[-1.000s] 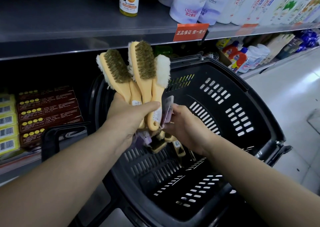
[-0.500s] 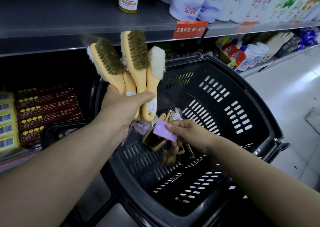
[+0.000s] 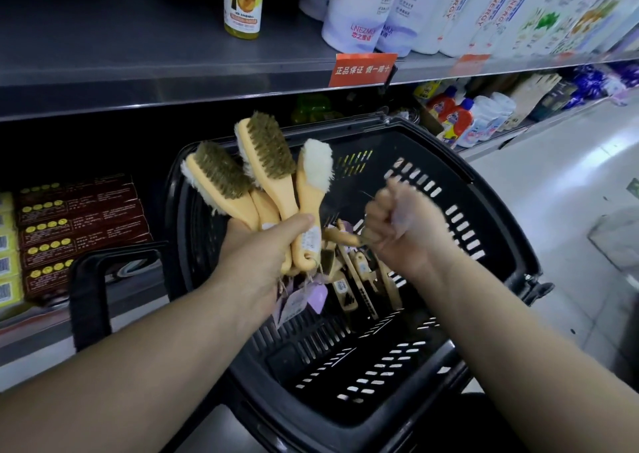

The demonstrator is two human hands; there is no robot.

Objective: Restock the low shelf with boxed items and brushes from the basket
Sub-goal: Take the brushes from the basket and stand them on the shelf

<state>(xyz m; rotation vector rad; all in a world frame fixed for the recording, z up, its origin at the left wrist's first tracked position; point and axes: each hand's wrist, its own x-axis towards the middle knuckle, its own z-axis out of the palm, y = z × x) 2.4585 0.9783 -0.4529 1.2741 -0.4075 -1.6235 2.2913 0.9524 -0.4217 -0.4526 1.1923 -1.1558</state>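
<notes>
Gripping a fan of peach plastic brushes (image 3: 273,176) by their handles at frame centre, our left hand (image 3: 262,245) has its fingers curled tight; coarse olive bristles and white fleece pads show. Our right hand (image 3: 397,227), blurred, is fisted, apparently around a wooden brush handle (image 3: 342,236). Below, the slotted black basket (image 3: 449,189) holds more brushes (image 3: 352,279). Maroon boxes (image 3: 83,231) fill the low shelf (image 3: 34,324), centre left.

left hand (image 3: 262,255) raised, fist tight round a bunch of handles, right hand (image 3: 401,224) blurry, curled closed just beside it
</notes>
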